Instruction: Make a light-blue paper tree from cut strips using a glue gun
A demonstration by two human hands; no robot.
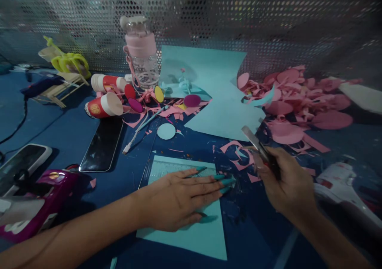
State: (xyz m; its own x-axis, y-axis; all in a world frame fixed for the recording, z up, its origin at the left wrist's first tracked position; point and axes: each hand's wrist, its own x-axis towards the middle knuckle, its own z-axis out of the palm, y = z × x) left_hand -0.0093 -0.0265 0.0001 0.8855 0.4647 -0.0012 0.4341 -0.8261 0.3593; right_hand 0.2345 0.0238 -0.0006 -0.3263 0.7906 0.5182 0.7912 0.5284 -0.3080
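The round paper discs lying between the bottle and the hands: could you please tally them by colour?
Yellow disc: 1
Magenta discs: 2
Light blue disc: 1
Total: 4
The pink pile at the right is left out, since it is too tangled to count.

Left hand (179,197) covers the middle of the blue sheet (203,237) and most of the clear ruler (162,166) on it. Right hand (288,185) hides the cutter (258,145) handle; blade motion-blurred, tip unclear. Both forearms cut off by bottom edge. Purple device (38,205) cropped at left edge. White object (340,185) at right blurred, can't identify.
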